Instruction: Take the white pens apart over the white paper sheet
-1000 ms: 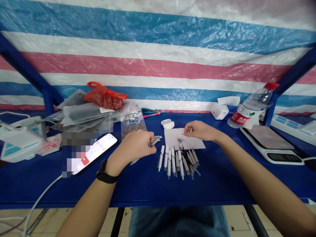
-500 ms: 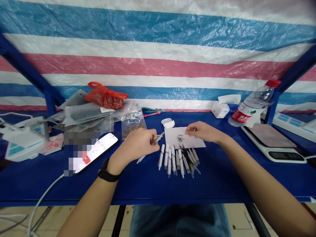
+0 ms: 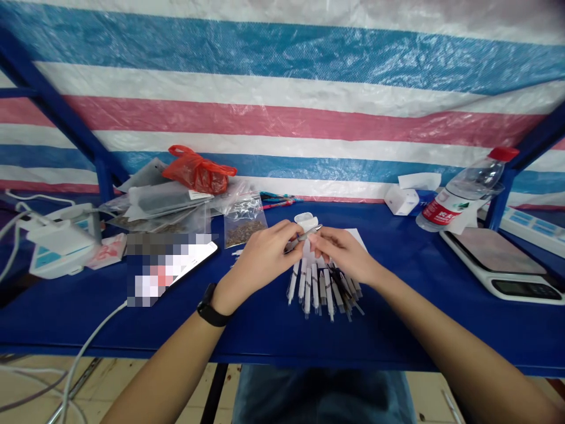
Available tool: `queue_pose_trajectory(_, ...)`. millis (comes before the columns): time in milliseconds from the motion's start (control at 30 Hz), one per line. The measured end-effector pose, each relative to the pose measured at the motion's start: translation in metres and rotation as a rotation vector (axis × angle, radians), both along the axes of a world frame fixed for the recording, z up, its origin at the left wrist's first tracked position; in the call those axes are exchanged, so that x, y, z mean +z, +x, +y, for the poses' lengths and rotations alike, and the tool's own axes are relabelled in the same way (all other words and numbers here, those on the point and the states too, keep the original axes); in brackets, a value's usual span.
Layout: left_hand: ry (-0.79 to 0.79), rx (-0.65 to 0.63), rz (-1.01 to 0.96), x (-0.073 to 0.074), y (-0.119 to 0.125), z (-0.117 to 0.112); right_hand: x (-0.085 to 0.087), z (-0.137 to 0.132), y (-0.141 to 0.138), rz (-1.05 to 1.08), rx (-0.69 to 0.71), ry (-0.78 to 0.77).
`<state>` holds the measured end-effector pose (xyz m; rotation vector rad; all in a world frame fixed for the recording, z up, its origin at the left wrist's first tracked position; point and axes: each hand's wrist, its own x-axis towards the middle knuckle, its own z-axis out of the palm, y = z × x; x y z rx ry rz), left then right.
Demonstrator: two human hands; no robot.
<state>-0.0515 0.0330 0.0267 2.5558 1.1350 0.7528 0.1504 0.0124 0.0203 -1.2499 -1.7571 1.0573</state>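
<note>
My left hand is closed around a slim silver tool with a pointed tip; its exact kind is unclear. Just right of it, my right hand has its fingertips pinched together near the tool's tip. Whatever lies between those fingertips is too small to make out. White paper shows behind the right hand, mostly covered by it. Below both hands, several white pen-like tubes lie side by side, with grey and dark ones beside them. A small open white case stands just beyond the fingers.
Left of the hands are a phone on a white cable, a bag of small brown pieces, stacked plastic bags and a red bag. To the right stand a bottle, a tissue pack and a scale.
My right hand has come off the paper and moved left to meet my left hand. The left hand, still holding the silver tool, has shifted right. The view has turned slightly.
</note>
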Motion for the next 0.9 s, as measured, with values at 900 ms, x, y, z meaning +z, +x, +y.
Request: queue_pose_trajectory(900, -1.204, -0.396, -0.839, -0.018, 0.026, -0.012, 0.003, 0.003, 0.003, 0.4, -0.194, 0.163)
